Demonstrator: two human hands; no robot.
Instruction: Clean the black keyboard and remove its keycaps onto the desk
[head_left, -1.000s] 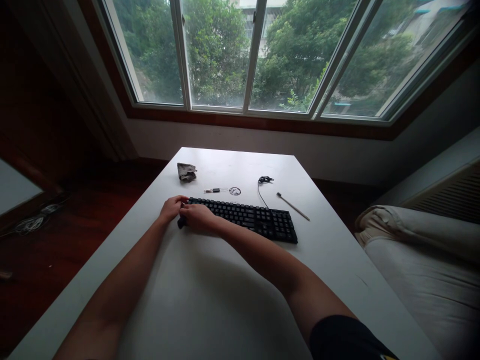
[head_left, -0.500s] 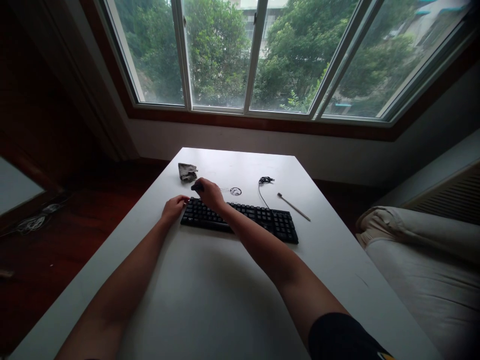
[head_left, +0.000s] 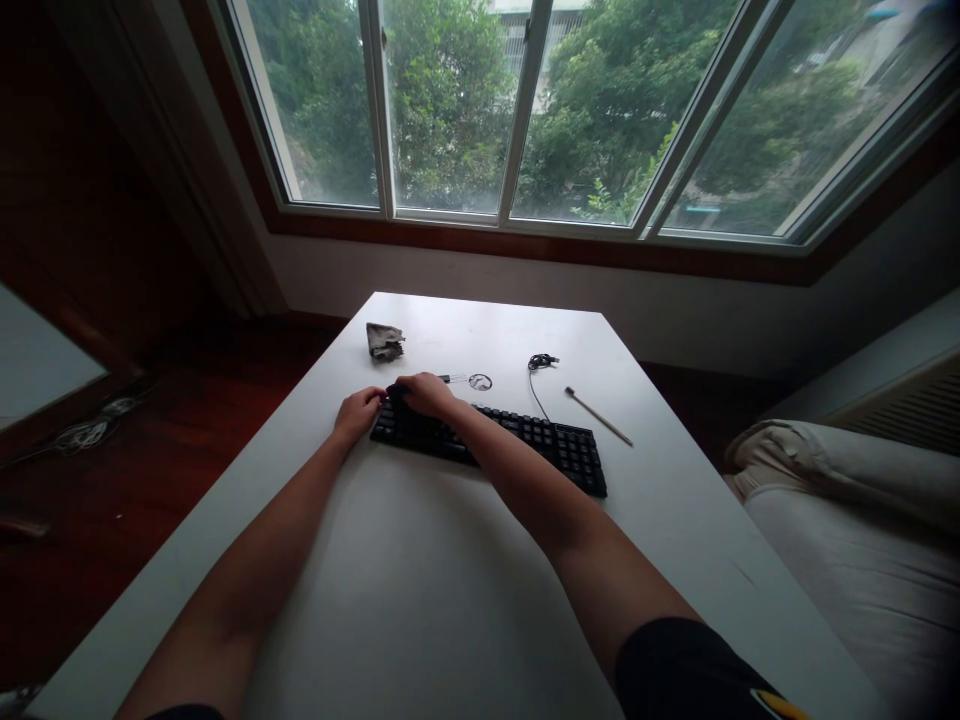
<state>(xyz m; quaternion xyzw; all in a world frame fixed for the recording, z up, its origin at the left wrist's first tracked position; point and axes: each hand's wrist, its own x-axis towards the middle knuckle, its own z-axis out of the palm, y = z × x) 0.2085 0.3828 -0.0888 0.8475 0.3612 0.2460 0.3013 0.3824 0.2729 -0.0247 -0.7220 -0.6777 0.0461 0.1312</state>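
Observation:
A black keyboard (head_left: pixel 517 428) lies slightly slanted across the white table. At its far left corner my left hand (head_left: pixel 358 412) has its fingers bent against the edge, holding it. My right hand (head_left: pixel 427 392) reaches across and is closed on a small black object (head_left: pixel 397 393), low over the keys at the left end. What kind of object it is cannot be made out, as the fingers cover much of it. Just beyond the keyboard lies a thin dark ring (head_left: pixel 480 381) with fine wires beside it.
A crumpled grey cloth (head_left: pixel 385 343) sits near the far left edge of the white table (head_left: pixel 390 600). The keyboard's bundled USB cable (head_left: pixel 541 362) rests behind it. On the right lies a thin stick brush (head_left: pixel 600 417). A cream padded seat (head_left: pixel 840 530) stands beyond the right edge.
My right hand has lowered with the black object, from above the far edge onto the left-end keys. My left hand stays at the corner. The whole view has shifted slightly.

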